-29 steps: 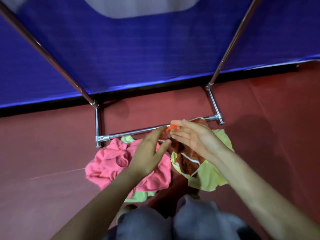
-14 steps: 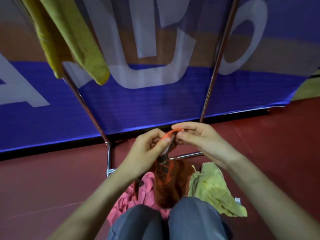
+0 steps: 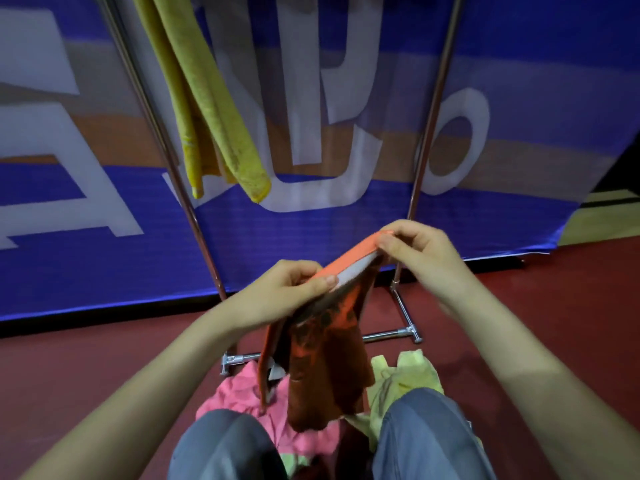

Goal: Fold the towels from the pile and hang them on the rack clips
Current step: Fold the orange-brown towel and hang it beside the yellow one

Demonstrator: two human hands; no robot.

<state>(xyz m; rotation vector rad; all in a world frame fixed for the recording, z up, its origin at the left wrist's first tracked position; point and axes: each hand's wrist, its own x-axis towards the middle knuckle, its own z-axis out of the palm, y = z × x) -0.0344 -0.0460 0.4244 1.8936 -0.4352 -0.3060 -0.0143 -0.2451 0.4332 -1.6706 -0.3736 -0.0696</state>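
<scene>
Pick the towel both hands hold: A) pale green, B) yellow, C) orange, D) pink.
C: the left hand and right hand pinch the top edge of the orange towel, while the pink towel and pale green towel lie below.

Orange towel (image 3: 322, 341), dark-patterned with a white-backed orange hem, hangs crumpled from its top edge, which is pinched by the left hand (image 3: 280, 296) and right hand (image 3: 419, 251). Below it on the floor is the pile: pink towel (image 3: 239, 393) left, pale yellow-green towel (image 3: 408, 372) right, both crumpled at the base of the rack (image 3: 429, 126). Yellow towel (image 3: 207, 98) hangs folded, high on the rack's left side.
</scene>
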